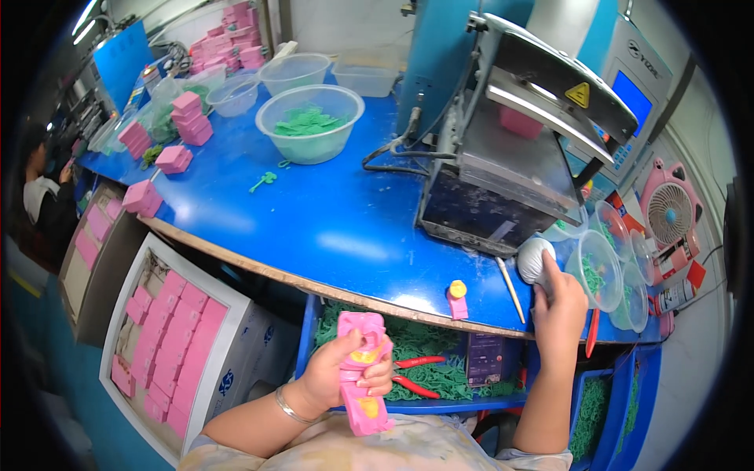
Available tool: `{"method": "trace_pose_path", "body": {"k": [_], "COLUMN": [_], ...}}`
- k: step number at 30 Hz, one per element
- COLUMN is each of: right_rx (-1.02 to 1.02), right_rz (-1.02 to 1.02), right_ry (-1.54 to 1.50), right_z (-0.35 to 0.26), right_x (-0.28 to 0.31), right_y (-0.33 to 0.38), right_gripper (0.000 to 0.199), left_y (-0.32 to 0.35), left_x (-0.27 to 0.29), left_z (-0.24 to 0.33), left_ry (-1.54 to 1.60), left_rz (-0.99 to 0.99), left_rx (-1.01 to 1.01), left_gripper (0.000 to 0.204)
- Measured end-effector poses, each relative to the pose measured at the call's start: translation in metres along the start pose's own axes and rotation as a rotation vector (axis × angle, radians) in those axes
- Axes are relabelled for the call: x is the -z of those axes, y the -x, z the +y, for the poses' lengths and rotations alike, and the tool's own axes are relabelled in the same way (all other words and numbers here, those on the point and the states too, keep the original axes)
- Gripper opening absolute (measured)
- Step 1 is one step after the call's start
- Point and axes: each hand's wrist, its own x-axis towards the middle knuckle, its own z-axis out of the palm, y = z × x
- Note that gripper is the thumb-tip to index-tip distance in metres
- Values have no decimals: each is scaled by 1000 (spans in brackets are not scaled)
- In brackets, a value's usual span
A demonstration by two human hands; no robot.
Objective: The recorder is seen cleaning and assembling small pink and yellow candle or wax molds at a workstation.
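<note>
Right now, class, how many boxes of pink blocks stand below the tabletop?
2. One white-rimmed box is at lower left, nearer the wearer; a brownish box is beyond it, farther left. Others may be hidden beneath the blue table.

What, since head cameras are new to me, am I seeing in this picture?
It is one wide, curved view from a camera on the person's head, looking down, so the two bare hands are the wearer's own. The left hand grips a pink item with yellow patches. The right hand has fingers over a whitish ball. On the blue table are a bowl of green pieces, stacked pink blocks and a boxy machine. Below, a drawer holds green scraps.
</note>
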Motion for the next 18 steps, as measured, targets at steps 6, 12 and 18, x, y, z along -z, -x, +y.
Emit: {"method": "trace_pose_path", "body": {"k": [6, 12, 18], "right_rx": [233, 591, 189], "right_rz": [371, -113, 203], "right_ry": [-759, -568, -124], "right_z": [-47, -71, -16], "right_x": [8, 2, 5], "right_y": [64, 59, 22], "right_gripper": [39, 41, 48], "left_y": [-5, -6, -10], "left_x": [4, 4, -12], "left_z": [-7, -8, 2], "left_ry": [-70, -95, -501], "left_rz": [89, 101, 63], "left_rx": [35, 44, 8], "left_gripper": [59, 61, 20]}}
